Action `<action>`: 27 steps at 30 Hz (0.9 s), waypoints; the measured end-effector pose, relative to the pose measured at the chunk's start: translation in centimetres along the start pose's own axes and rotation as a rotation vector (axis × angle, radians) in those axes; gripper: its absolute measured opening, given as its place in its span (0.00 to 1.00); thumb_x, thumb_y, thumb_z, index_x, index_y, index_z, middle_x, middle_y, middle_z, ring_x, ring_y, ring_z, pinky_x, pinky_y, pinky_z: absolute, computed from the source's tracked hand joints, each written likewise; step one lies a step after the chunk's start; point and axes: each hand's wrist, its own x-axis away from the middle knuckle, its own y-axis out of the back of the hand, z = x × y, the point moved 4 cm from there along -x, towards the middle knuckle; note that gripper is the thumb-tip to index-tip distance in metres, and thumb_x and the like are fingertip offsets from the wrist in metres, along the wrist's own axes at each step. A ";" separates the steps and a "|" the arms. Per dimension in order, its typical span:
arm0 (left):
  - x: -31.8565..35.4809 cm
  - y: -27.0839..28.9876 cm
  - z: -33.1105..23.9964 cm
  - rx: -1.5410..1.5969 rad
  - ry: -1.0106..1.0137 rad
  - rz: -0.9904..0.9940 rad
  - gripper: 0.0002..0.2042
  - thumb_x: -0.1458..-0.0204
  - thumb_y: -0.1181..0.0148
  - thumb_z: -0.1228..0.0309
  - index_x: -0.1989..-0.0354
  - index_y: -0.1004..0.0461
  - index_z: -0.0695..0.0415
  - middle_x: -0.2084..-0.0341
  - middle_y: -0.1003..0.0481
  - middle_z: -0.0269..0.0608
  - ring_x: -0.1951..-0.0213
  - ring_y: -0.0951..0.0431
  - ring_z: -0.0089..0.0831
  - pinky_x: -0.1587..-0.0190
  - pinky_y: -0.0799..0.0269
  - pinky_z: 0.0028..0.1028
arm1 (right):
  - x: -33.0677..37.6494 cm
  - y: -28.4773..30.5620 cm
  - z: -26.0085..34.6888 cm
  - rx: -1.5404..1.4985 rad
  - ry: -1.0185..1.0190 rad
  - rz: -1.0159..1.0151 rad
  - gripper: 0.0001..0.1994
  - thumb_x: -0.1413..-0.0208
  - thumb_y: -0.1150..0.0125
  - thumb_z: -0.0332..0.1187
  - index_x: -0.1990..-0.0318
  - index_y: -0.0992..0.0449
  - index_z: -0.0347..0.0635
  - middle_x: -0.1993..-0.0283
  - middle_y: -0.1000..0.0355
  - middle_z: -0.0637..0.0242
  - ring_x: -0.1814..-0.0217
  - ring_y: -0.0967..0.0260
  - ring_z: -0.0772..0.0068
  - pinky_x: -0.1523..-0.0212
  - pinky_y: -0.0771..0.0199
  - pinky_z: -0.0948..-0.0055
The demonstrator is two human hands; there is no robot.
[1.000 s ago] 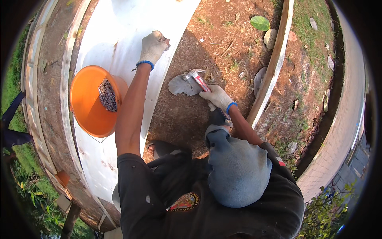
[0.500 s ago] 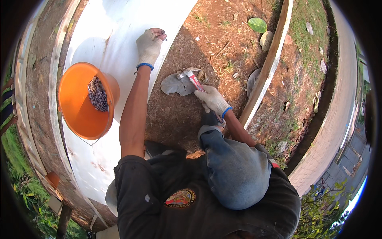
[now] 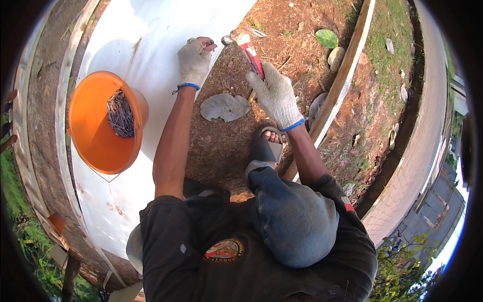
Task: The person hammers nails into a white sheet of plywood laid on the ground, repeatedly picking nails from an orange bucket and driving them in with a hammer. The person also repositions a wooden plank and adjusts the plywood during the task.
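My left hand (image 3: 195, 59), in a pale knit glove with bare fingertips, rests at the right edge of the white board (image 3: 166, 30). Its thumb and fingers are pinched on a thin dark nail, mostly hidden by the fingertips. My right hand (image 3: 274, 95), also gloved, is wrapped around the handle of a claw hammer (image 3: 253, 56) with a red and white grip. The hammer's metal head is raised just right of my left fingertips, apart from them. An orange bucket (image 3: 90, 136) with several nails (image 3: 119, 115) inside lies tipped on the board, left of my left forearm.
Reddish soil (image 3: 221, 151) with a dry grey leaf (image 3: 225, 107) lies between my hands and feet. A long wooden plank (image 3: 342, 80) runs along the right, beside a stone (image 3: 335, 59) and a green leaf (image 3: 326, 38). Another person's arm (image 3: 9, 143) shows at the far left.
My right hand has lifted the hammer forward from above the dry leaf toward my left hand. My left hand has shifted slightly right, still pinching.
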 end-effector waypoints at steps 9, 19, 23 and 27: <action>1.0 -0.3 0.5 0.040 -0.070 -0.040 0.12 0.47 0.29 0.59 0.64 0.15 0.55 0.70 0.17 0.48 0.64 0.16 0.45 0.58 0.22 0.40 | -1.5 -1.3 3.1 0.218 0.156 -0.125 0.15 0.34 0.38 0.42 0.59 0.27 0.37 0.70 0.26 0.45 0.64 0.24 0.37 0.66 0.27 0.49; 1.2 -0.3 0.1 0.049 0.019 0.051 0.15 0.44 0.32 0.56 0.60 0.14 0.55 0.61 0.16 0.48 0.56 0.16 0.47 0.50 0.23 0.39 | -0.9 -1.2 3.8 0.143 0.223 -0.268 0.10 0.34 0.37 0.37 0.59 0.27 0.39 0.73 0.27 0.48 0.69 0.24 0.40 0.71 0.27 0.54; 1.2 -0.7 0.0 0.028 0.083 0.113 0.14 0.44 0.32 0.57 0.61 0.13 0.54 0.61 0.16 0.47 0.57 0.16 0.46 0.51 0.23 0.39 | -0.9 -3.0 1.9 0.188 0.075 -0.120 0.17 0.31 0.44 0.44 0.55 0.28 0.36 0.67 0.23 0.42 0.60 0.21 0.37 0.61 0.23 0.45; 1.2 -0.6 0.2 -0.019 0.043 0.087 0.13 0.45 0.32 0.58 0.62 0.13 0.55 0.63 0.15 0.47 0.59 0.16 0.44 0.51 0.23 0.39 | -2.1 -3.1 0.8 0.343 0.123 -0.083 0.12 0.34 0.37 0.38 0.59 0.29 0.39 0.72 0.25 0.45 0.67 0.22 0.38 0.70 0.26 0.50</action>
